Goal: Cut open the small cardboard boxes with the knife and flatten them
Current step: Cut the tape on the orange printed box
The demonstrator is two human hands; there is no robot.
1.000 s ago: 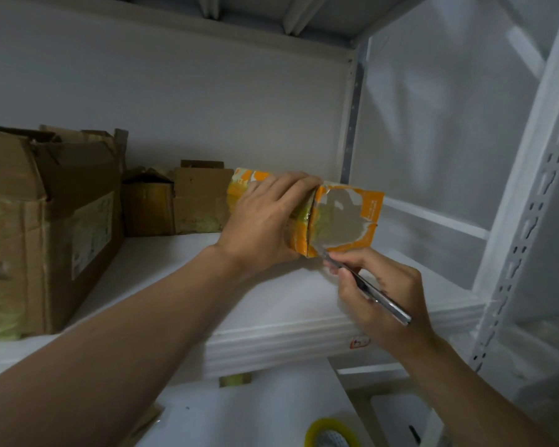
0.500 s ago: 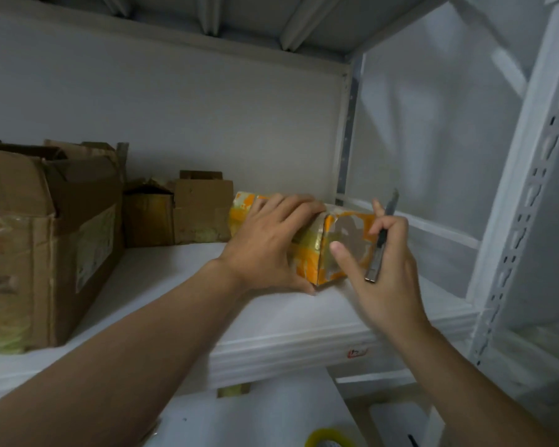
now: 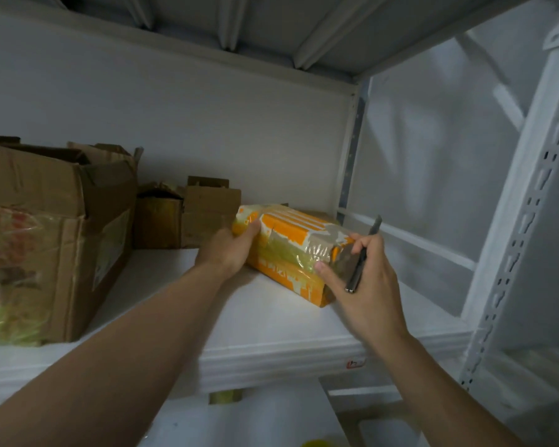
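Newly turned sideways, box (image 3: 289, 250) is steadied by left hand (image 3: 226, 253) gripping 9 o'clock end; right hand (image 3: 368, 298) holds knife (image 3: 356, 271) at 3 o'clock.

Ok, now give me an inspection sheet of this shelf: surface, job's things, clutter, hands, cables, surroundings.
Surface: white shelf, with a lit patch in front of the orange box.
Job's things: orange box lies on the shelf, wrapped in clear tape, not flattened; knife points up, off the box; two small brown boxes stand at the back.
Clutter: big brown box at left, flaps open, plastic on its front.
Hands: left hand grips the orange box's far end; right hand holds the knife, thumb on the near end.
Cables: nothing seen.
Surroundings: white wall, upper shelf, slotted upright at right.
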